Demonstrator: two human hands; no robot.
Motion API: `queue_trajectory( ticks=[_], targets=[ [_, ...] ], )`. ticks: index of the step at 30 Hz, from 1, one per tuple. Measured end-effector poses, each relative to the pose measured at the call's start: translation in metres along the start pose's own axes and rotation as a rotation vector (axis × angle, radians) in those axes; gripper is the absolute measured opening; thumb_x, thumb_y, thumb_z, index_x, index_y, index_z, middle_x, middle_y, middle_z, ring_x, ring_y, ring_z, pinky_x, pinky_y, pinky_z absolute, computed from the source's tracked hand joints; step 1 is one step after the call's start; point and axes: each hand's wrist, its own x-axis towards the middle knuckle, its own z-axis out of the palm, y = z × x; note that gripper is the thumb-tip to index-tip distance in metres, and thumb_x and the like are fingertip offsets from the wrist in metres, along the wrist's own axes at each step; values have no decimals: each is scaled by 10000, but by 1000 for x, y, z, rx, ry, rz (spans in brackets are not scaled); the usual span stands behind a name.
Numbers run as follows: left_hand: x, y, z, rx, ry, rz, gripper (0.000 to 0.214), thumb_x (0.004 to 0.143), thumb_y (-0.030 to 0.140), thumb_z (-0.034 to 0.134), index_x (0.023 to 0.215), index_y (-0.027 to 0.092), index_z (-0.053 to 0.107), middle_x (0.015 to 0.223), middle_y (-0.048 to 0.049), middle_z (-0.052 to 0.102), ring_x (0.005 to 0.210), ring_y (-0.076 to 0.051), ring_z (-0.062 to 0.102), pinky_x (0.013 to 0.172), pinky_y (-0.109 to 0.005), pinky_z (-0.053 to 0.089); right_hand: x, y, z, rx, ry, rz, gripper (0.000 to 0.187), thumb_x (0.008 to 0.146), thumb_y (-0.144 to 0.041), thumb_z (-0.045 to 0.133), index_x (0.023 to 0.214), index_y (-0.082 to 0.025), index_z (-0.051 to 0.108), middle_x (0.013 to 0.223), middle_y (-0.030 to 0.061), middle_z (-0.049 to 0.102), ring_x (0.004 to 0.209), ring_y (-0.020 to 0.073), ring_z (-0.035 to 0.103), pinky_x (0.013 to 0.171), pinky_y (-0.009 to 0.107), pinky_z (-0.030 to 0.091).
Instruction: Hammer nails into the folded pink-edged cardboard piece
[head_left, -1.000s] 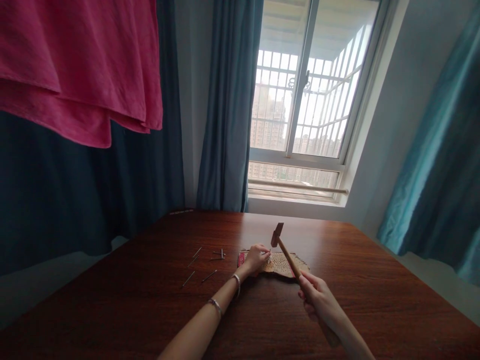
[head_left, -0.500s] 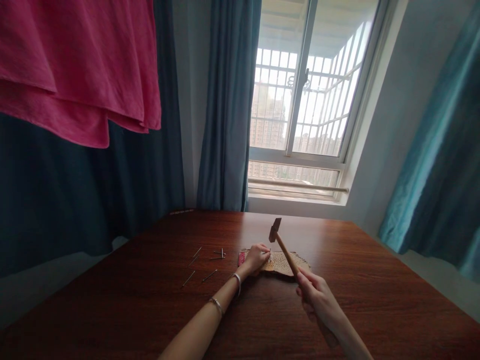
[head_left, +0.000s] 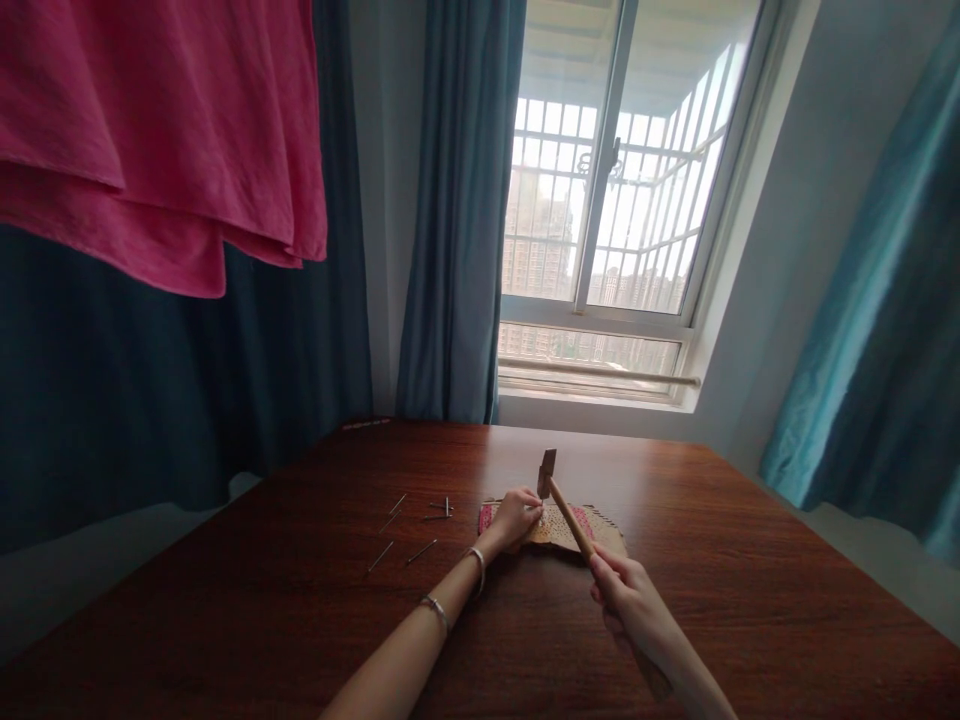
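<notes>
My right hand (head_left: 626, 595) is closed around the wooden handle of a hammer (head_left: 577, 528), whose dark head hangs just over my left fingertips. Beneath it, my left hand (head_left: 517, 515) pinches a thin upright nail (head_left: 541, 503), mostly covered by the fingers. The hammer head appears to meet the nail's top; actual contact is too small to tell. Under the left hand lies a tan, dotted flat piece like cardboard (head_left: 562, 532), with pink patches and a ragged right edge. Part of it is hidden by the hand and the handle.
Several loose nails (head_left: 421, 551) lie on the brown wooden table (head_left: 300, 620) to the left of the flat piece. A pink cloth (head_left: 165, 150) hangs at the upper left. Blue curtains (head_left: 457, 220) and a window (head_left: 592, 200) stand behind the table.
The hammer head has come down onto or close above the nail at my left fingertips. My left hand keeps its place on the flat piece. The view has shifted slightly.
</notes>
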Motion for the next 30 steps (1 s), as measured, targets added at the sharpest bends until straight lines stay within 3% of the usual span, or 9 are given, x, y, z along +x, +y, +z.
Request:
queue_trajectory(
  ticks=[11, 17, 23, 27, 30],
  targets=[
    [-1, 5, -4, 66, -26, 0, 204, 773, 217, 530, 746, 175, 728, 895, -31, 682, 806, -145, 604, 753, -204, 426, 0, -3, -2, 10, 12, -45, 493, 759, -579, 534, 1016, -159, 550, 539, -77, 432, 310, 11, 298, 276, 129, 202],
    [0, 5, -4, 69, -23, -11, 200, 767, 228, 538, 770, 184, 733, 900, -24, 686, 805, -136, 615, 763, -196, 437, 1, 11, -7, 13, 28, -78, 557, 765, -560, 539, 1126, -137, 555, 532, -68, 465, 313, 32, 339, 282, 150, 261],
    [-1, 7, -5, 82, 12, -39, 205, 728, 224, 570, 836, 174, 737, 921, -39, 703, 854, -148, 627, 802, -195, 449, 1, 21, -33, -167, 315, -160, 646, 726, -519, 581, 1213, -96, 544, 578, -1, 598, 403, 124, 514, 337, 214, 359],
    [-1, 8, -6, 52, 40, -121, 319, 708, 154, 551, 987, 182, 702, 999, -30, 705, 932, -147, 625, 859, -206, 449, 3, 32, -65, -504, 497, -235, 519, 710, -443, 588, 1109, -115, 647, 674, 51, 692, 630, 205, 643, 583, 275, 477],
    [1, 8, -7, 17, 41, -193, 380, 710, 108, 513, 1046, 169, 679, 1035, -32, 698, 963, -143, 624, 881, -207, 448, 5, 46, -89, -696, 613, -189, 469, 707, -417, 558, 1049, -122, 683, 748, 89, 725, 734, 254, 669, 668, 297, 481]
  ],
)
